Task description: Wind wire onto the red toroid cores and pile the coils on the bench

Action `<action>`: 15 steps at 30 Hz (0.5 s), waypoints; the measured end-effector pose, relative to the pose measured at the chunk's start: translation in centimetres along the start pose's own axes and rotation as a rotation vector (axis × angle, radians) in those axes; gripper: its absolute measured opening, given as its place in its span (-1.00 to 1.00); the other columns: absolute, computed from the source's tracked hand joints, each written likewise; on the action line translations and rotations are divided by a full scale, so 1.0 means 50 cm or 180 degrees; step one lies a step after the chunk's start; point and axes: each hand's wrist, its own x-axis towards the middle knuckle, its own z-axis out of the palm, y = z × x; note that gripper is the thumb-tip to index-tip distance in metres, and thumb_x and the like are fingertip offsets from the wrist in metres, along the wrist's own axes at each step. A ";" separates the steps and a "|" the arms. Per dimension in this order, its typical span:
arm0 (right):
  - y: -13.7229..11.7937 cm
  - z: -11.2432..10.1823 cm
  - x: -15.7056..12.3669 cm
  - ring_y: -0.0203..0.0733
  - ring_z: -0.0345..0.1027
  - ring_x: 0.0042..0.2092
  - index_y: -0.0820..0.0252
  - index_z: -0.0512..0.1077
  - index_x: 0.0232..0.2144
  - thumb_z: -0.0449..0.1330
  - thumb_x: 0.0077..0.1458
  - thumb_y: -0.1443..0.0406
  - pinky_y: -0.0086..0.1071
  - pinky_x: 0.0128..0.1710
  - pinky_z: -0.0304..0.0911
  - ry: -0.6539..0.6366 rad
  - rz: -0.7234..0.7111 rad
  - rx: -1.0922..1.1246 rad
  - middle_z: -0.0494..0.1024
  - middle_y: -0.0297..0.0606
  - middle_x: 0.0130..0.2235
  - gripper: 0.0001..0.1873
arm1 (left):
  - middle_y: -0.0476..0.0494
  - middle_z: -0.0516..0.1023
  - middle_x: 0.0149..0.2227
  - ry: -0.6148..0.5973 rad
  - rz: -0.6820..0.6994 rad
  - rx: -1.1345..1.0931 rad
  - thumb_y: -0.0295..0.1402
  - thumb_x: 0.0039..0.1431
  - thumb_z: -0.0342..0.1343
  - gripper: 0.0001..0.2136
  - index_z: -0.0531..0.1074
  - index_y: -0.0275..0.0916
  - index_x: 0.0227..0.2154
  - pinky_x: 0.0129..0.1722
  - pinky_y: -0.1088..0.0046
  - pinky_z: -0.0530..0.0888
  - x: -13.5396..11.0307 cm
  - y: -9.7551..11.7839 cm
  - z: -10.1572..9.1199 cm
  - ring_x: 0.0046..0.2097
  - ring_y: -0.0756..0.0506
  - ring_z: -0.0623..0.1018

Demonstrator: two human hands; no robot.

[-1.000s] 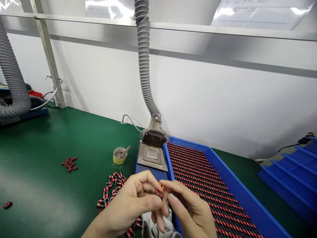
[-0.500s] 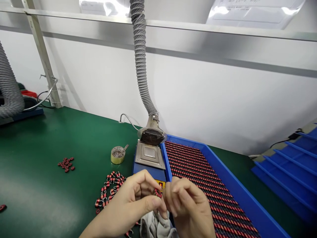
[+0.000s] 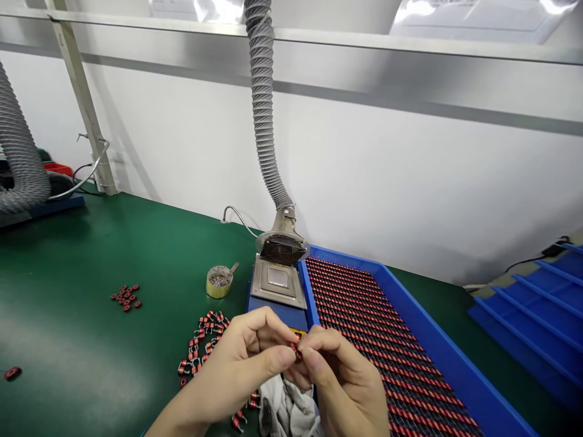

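A small coil (image 3: 297,351), wound in red wire on a dark core, is pinched between my two hands in front of the solder pot. My left hand (image 3: 255,358) grips it between thumb and fingers, the palm turned inward. From the other side, the thumb and forefinger of my right hand (image 3: 344,379) close on the same coil. Fingertips cover much of it, so its leads are hard to make out. Beside and behind my left hand lies a loose pile of similar red coils (image 3: 194,354). Under the hands is a crumpled whitish cloth (image 3: 286,406).
A solder pot (image 3: 277,285) stands ahead beneath a grey exhaust hose (image 3: 264,121). Left of it is a round tin (image 3: 218,287) with a small scraper. A blue tray (image 3: 437,346) full of coil rows fills the right. Small red rings (image 3: 126,297) lie on the green table.
My right hand has moved left and its thumb and forefinger now meet the coil at my left fingertips. The whole view has shifted slightly.
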 end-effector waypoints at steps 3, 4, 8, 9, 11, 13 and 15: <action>0.007 -0.001 0.002 -0.33 0.31 -0.52 0.03 0.61 -0.40 0.30 0.20 0.21 -0.49 -0.49 0.29 -0.0185 -0.0027 0.0400 0.41 -0.39 -0.52 -0.86 | -0.05 0.61 -0.51 -0.0159 0.0006 -0.0248 -0.24 0.04 0.40 -0.70 0.42 -0.32 -0.40 -0.36 0.57 0.53 0.004 -0.001 0.000 -0.47 0.04 0.62; 0.008 0.000 0.002 -0.33 0.31 -0.52 0.03 0.62 -0.40 0.31 0.20 0.21 -0.49 -0.50 0.29 -0.0180 -0.0028 0.0503 0.40 -0.39 -0.52 -0.87 | -0.05 0.62 -0.51 -0.0189 0.0004 -0.0306 -0.25 0.04 0.40 -0.71 0.42 -0.32 -0.40 -0.36 0.57 0.53 0.005 -0.002 0.000 -0.47 0.03 0.63; 0.008 0.002 0.004 -0.32 0.29 -0.54 0.04 0.63 -0.42 0.32 0.18 0.23 -0.48 -0.53 0.28 -0.0138 0.0002 0.0623 0.39 -0.38 -0.55 -0.87 | -0.04 0.62 -0.51 -0.0166 -0.0031 -0.0453 -0.26 0.03 0.41 -0.71 0.43 -0.32 -0.40 -0.38 0.59 0.54 0.005 -0.005 0.002 -0.47 0.03 0.64; 0.008 0.002 0.004 -0.32 0.29 -0.55 0.05 0.63 -0.43 0.32 0.18 0.23 -0.48 -0.52 0.28 -0.0131 -0.0005 0.0615 0.39 -0.38 -0.56 -0.86 | -0.04 0.62 -0.52 -0.0152 -0.0042 -0.0474 -0.26 0.03 0.41 -0.71 0.43 -0.33 -0.40 -0.38 0.60 0.54 0.005 -0.006 0.003 -0.47 0.04 0.64; 0.006 0.002 0.005 -0.33 0.29 -0.55 0.06 0.63 -0.44 0.33 0.18 0.23 -0.48 -0.51 0.28 -0.0085 0.0013 0.0601 0.40 -0.39 -0.57 -0.84 | -0.04 0.63 -0.51 -0.0147 -0.0056 -0.0502 -0.27 0.04 0.40 -0.72 0.43 -0.33 -0.40 -0.38 0.62 0.54 0.005 -0.006 0.004 -0.47 0.04 0.64; 0.003 0.003 0.003 -0.35 0.28 -0.55 0.06 0.63 -0.45 0.34 0.17 0.21 -0.48 -0.51 0.25 -0.0073 0.0085 0.0613 0.40 -0.40 -0.58 -0.84 | -0.05 0.64 -0.51 -0.0157 -0.0055 -0.0515 -0.28 0.04 0.40 -0.72 0.43 -0.33 -0.39 -0.38 0.62 0.54 0.006 -0.007 0.003 -0.47 0.05 0.65; -0.002 0.007 0.001 -0.37 0.28 -0.57 0.08 0.63 -0.45 0.37 0.12 0.17 -0.49 -0.53 0.22 0.0009 0.0243 0.0597 0.41 -0.40 -0.58 -0.84 | -0.06 0.64 -0.51 -0.0158 -0.0042 -0.0520 -0.28 0.03 0.41 -0.72 0.44 -0.34 -0.39 -0.39 0.62 0.54 0.007 -0.009 0.001 -0.48 0.05 0.64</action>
